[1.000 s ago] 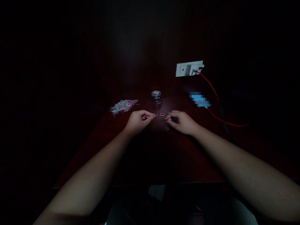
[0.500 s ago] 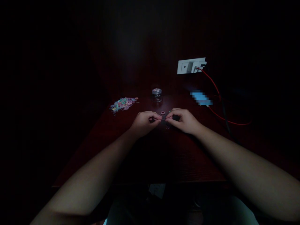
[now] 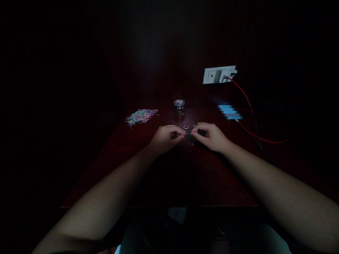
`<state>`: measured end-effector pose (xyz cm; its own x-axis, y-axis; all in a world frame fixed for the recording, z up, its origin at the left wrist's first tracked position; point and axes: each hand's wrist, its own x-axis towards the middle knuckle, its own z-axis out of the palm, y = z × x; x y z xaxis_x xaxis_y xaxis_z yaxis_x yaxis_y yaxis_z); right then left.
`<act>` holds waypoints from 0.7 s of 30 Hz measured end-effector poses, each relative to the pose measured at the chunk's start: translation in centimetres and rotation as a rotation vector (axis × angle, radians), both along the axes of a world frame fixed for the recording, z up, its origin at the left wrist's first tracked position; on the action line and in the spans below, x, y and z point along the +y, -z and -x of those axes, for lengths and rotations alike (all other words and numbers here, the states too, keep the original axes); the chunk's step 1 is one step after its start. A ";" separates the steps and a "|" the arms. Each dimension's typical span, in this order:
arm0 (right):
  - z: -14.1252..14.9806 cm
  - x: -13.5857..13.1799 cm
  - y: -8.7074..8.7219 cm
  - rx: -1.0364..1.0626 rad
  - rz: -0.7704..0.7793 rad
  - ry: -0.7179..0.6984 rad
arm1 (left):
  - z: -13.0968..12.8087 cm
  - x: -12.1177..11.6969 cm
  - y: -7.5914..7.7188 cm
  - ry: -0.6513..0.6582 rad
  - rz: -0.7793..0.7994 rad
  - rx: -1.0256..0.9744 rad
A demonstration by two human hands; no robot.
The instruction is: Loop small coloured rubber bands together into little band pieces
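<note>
Thin pale band (image 3: 188, 133) between my left hand (image 3: 166, 138) and right hand (image 3: 212, 137), each grip pinched closed on it; short, faintly curved, well back from worktop (image 3: 169, 176) front edge.

Both the left hand (image 3: 166, 139) and right hand (image 3: 212, 137) are bare. Behind them, the bare forearms (image 3: 106, 190) thicken toward the elbows. Nearer the body, dull grey-green cloth (image 3: 275, 236) covers the legs, its details lost in shadow.
</note>
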<state>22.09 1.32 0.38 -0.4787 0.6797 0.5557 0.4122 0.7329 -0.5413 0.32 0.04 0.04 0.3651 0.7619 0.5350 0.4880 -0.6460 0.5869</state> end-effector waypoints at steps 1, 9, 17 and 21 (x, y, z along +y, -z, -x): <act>-0.1 0.1 0.0 0.001 0.002 0.014 | 0.0 0.0 0.1 0.000 -0.006 -0.002; -0.5 0.5 0.2 -0.003 0.002 0.079 | 0.4 0.3 0.4 -0.058 0.030 0.004; 0.0 -0.3 -0.2 -0.038 -0.049 -0.050 | 0.0 -0.1 0.0 -0.027 0.069 0.027; 0.0 -0.3 -0.1 -0.045 -0.054 -0.069 | -0.2 -0.1 0.0 -0.022 0.084 0.028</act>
<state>22.05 1.06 0.48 -0.5487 0.6141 0.5672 0.3829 0.7878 -0.4825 0.56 -0.03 0.06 0.3616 0.8120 0.4582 0.5191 -0.5835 0.6245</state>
